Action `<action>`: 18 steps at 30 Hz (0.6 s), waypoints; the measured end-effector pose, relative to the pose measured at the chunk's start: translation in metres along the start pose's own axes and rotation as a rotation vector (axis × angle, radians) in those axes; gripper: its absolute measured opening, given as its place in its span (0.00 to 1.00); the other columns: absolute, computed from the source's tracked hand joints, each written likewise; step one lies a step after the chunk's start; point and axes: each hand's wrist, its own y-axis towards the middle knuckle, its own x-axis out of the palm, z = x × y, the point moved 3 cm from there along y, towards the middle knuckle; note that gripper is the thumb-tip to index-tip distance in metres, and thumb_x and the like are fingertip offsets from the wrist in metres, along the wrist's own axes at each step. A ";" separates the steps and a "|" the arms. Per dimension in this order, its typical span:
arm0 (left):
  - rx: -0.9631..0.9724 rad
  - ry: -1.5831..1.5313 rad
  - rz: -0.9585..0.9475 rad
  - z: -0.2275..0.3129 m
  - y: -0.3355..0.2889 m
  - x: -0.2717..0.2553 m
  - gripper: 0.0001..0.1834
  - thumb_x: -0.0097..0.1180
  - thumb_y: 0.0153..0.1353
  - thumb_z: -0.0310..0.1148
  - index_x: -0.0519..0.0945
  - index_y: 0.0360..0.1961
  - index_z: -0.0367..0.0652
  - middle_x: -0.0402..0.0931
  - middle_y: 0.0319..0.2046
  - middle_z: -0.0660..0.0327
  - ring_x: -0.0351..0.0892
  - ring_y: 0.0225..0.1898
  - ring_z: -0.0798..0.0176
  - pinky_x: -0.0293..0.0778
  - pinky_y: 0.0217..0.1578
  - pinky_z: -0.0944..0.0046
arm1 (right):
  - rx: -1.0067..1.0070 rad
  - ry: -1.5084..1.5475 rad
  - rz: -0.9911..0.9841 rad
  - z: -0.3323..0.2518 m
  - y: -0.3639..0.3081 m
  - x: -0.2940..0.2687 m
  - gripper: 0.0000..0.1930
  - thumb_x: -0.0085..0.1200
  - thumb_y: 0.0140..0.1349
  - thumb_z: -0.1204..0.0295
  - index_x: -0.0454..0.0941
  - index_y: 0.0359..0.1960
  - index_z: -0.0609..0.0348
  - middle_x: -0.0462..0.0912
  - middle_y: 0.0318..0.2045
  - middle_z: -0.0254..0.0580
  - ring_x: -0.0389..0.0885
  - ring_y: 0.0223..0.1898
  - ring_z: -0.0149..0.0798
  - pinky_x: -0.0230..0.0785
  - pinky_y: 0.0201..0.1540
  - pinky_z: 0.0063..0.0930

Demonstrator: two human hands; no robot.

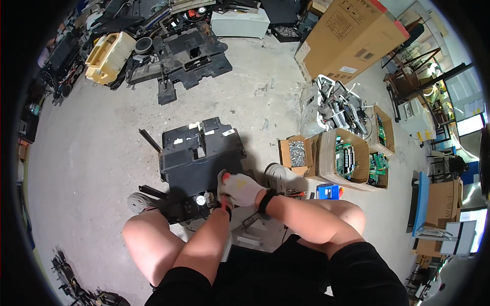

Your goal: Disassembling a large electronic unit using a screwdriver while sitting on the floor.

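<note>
Right hand (pixel 241 189): white-gloved, fingers curled nearly closed; I cannot tell what they grip.
Left hand (pixel 223 200): mostly hidden behind my right; its grip I cannot tell.
Broad black plastic panel (pixel 199 176): just far of my hands, between my grey shoes (pixel 276 176).
Right side: brown cardboard box (pixel 319 156) holding green circuit boards (pixel 344 159).

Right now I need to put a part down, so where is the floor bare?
The concrete floor is bare left of the black plastic panel and narrow black bars, and mostly bare between that panel and the low white cabinet. The right is crowded: the small box of metal parts, circuit-board box and white scrap bin stand close together.
</note>
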 end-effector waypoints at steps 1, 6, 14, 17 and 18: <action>-0.240 -0.366 0.018 0.001 0.004 0.001 0.22 0.60 0.62 0.30 0.72 0.57 0.47 0.79 0.45 0.55 0.81 0.45 0.54 0.77 0.47 0.58 | 0.106 0.023 -0.197 0.010 -0.011 -0.001 0.12 0.56 0.56 0.65 0.84 0.41 0.51 0.84 0.38 0.49 0.82 0.44 0.52 0.73 0.47 0.44; -0.558 -0.646 0.025 0.015 -0.005 -0.029 0.18 0.58 0.61 0.20 0.70 0.50 0.45 0.76 0.38 0.57 0.80 0.41 0.56 0.74 0.46 0.60 | 0.228 0.324 -0.544 0.061 -0.048 -0.014 0.20 0.49 0.56 0.70 0.84 0.50 0.53 0.88 0.38 0.47 0.86 0.43 0.46 0.75 0.47 0.38; -0.498 -0.608 0.025 0.014 0.001 -0.056 0.14 0.58 0.63 0.27 0.75 0.50 0.41 0.81 0.41 0.54 0.82 0.45 0.56 0.74 0.49 0.60 | 0.294 0.266 -0.234 0.095 -0.038 -0.013 0.18 0.47 0.60 0.67 0.80 0.50 0.58 0.86 0.39 0.54 0.85 0.41 0.54 0.75 0.47 0.40; -0.457 -0.437 -0.226 0.025 0.006 -0.065 0.13 0.56 0.65 0.34 0.83 0.46 0.40 0.85 0.41 0.52 0.84 0.45 0.52 0.76 0.48 0.58 | 0.453 0.224 0.063 0.114 -0.043 -0.017 0.15 0.48 0.64 0.68 0.75 0.49 0.61 0.83 0.36 0.61 0.84 0.41 0.57 0.74 0.43 0.44; -0.458 -0.438 -0.230 0.026 0.005 -0.062 0.13 0.56 0.65 0.34 0.83 0.46 0.40 0.85 0.41 0.52 0.84 0.45 0.52 0.76 0.48 0.58 | 0.443 0.215 0.280 0.119 -0.045 -0.021 0.14 0.47 0.66 0.69 0.73 0.50 0.61 0.82 0.36 0.62 0.84 0.40 0.58 0.74 0.42 0.45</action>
